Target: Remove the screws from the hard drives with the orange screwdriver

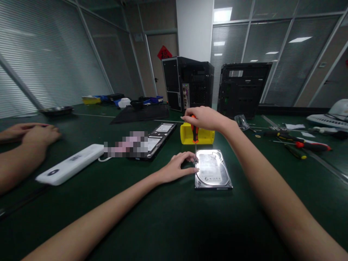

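Observation:
A silver hard drive (210, 170) lies flat on the table, its labelled face up. My right hand (202, 117) is closed round the orange and black handle of a screwdriver (195, 135), held upright. Its shaft runs down to the drive's left edge, where my fingers hide part of the tip. My left hand (178, 166) grips that same edge, thumb toward the near side and fingertips close to the shaft. Just behind the drive sits a yellow bin (187, 136), partly covered by the screwdriver.
More hard drives (163, 130) lie to the left, near a white power bank (72, 163) and a blurred patch. Another person's hands (40, 136) rest at far left. Computer cases (190, 83) stand behind. Pliers and other tools (307, 145) lie at right.

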`<state>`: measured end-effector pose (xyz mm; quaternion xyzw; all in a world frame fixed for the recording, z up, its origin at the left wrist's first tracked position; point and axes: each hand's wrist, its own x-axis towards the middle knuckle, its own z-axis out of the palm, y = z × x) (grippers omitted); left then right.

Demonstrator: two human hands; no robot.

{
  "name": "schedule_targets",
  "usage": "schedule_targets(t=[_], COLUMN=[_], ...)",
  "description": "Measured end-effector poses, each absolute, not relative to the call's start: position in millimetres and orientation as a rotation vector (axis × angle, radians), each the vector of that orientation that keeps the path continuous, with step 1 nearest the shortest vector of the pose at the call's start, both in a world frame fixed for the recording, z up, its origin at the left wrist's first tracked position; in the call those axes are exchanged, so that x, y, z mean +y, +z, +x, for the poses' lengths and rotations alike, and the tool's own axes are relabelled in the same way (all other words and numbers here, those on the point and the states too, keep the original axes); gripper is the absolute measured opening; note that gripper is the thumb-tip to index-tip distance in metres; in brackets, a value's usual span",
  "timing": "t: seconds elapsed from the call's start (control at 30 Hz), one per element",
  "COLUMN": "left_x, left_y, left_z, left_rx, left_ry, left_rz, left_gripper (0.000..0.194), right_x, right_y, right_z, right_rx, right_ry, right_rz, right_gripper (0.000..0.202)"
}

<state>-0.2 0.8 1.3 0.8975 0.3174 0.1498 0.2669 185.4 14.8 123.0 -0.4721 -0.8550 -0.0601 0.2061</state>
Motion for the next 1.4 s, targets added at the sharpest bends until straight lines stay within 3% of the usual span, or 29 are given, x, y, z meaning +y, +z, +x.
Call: schedule_targets(t=[0.17, 0.4, 0.77, 1.4], left_x=[0, 2, 2, 10], left_y=[3, 4, 5, -1], left_z=[0, 1, -1, -6], left_rx=[0.864, 0.907, 0.851, 0.769], left_ry=[0.389, 0.361, 0.363, 0.362], left_rz=[2.412, 2.367, 2.357, 2.276], left_gripper=[0.038, 0.037, 0.035, 0.035], right_x=[12, 8, 4, 4], right_y=[123, 123, 126, 127], right_z=[186, 189, 188, 188], right_rx=[-2.403, -2.429, -2.470, -2.481], right_ry=[-0.028, 0.099, 0.160, 0.271], right_rz=[-1.317, -1.247, -1.287, -1.278], right_gripper=[0.052, 0.029, 0.039, 0.031])
